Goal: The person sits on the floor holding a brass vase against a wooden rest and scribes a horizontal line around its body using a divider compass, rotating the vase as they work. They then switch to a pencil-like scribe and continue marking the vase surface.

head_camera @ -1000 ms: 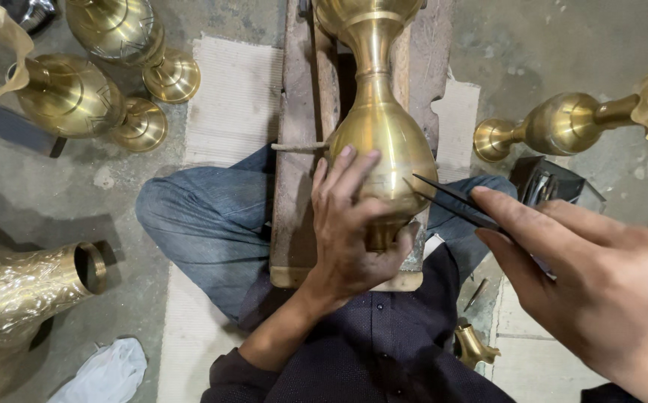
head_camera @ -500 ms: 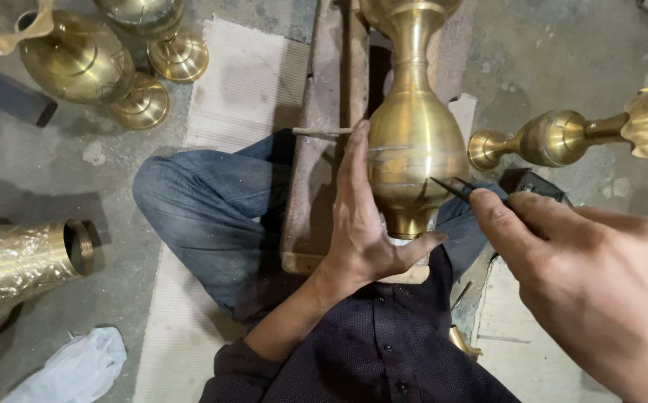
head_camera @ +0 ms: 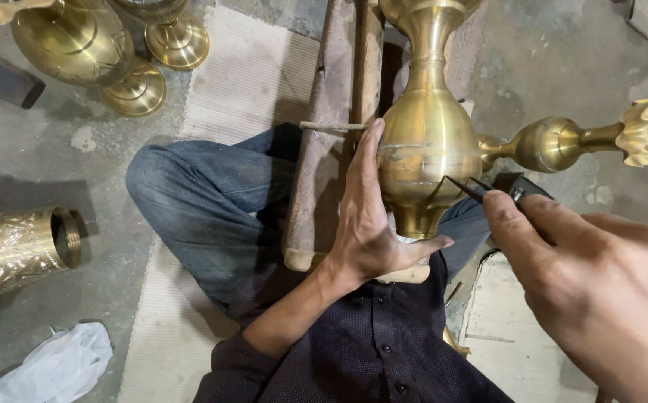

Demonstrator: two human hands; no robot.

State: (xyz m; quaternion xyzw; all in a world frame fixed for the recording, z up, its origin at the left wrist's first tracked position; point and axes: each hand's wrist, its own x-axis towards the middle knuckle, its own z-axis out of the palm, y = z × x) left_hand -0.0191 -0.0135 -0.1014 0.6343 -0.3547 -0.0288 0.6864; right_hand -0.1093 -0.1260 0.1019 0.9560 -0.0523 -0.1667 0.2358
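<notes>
Head view, only one on file. Person seated cross-legged on floor, jeans, dark shirt. Brass vase [head_camera: 422, 160] lies lengthwise over a wooden block [head_camera: 328, 160] set across the lap, neck pointing away from the body, base twd the body.

Left hand [head_camera: 372, 239]: open, fingers straight, laid flat along the vase's left flank; thumb hooked under the narrow base end. Steadying contact, not a closed grasp.

Right hand [head_camera: 600, 287]: closed, pinching a thin dark pointed tool [head_camera: 464, 186] btwn thumb and fingers. Tool tip touches the lower right of the vase belly. Faint scored lines visible on belly near the tip.

A cord [head_camera: 331, 127] runs across the block just beside the left fingertips.

Surroundings: second brass vase w/ scalloped rim [head_camera: 570, 142] lies on its side just right of the worked piece, its foot near or touching it; cannot tell which. Two more brass vessels [head_camera: 89, 52] top left, well apart. Embossed brass tube [head_camera: 14, 250] at left edge. White plastic bag [head_camera: 51, 366] bottom left. Pale mat [head_camera: 242, 82] under the person, on concrete floor [head_camera: 563, 60].
</notes>
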